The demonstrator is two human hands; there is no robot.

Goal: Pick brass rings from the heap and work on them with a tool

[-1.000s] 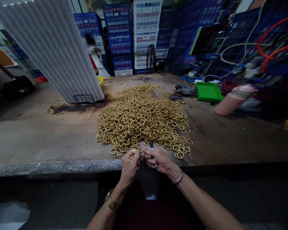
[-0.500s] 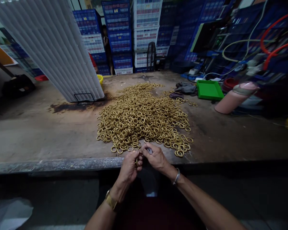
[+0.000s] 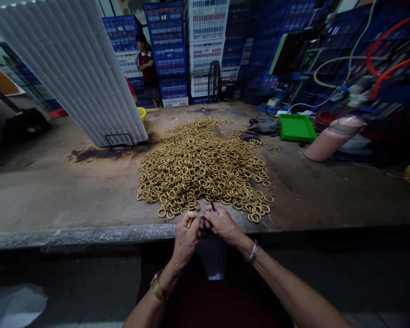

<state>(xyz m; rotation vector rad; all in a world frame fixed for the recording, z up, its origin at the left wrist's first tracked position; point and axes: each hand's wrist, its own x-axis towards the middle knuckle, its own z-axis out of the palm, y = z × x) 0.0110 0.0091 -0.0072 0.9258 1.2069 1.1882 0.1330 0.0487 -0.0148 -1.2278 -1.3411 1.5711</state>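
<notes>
While the left hand (image 3: 185, 238) is pinching at least one ring (image 3: 190, 223) between thumb and curled forefinger, the right hand (image 3: 226, 225) is gripping a slim tool (image 3: 213, 207), its dark tip pointing out past the fingers. Both sets of fingertips are meeting, or nearly so (the contact is too small to make out), at the near edge of the table (image 3: 99, 196). Judging by its brassy look, the ring is probably being light, stiff and hard to break, though its smooth, rounded rim may be inviting a slip or a roll under a loose pinch. Pressing thumb and forefinger on opposite faces of the rim is looking like the surest hold.

Neither hand is spreading wide; the fingers are curling inward. Behind them the forearms are slanting together from either side, the left wrist bearing a watch (image 3: 158, 287), the right a bangle (image 3: 253, 251).

Just beyond the left fingers, a few loose rings (image 3: 161, 212) are lying flat, and straight ahead of both hands the pile (image 3: 201, 166) is spreading away. Farther out, ahead and right of the fingers, a dark cloth (image 3: 263, 125) is lying beside a green tray (image 3: 296, 128). Farthest off, crates (image 3: 171, 59) are standing in stacks, with a person (image 3: 146, 64) standing beside them.
</notes>
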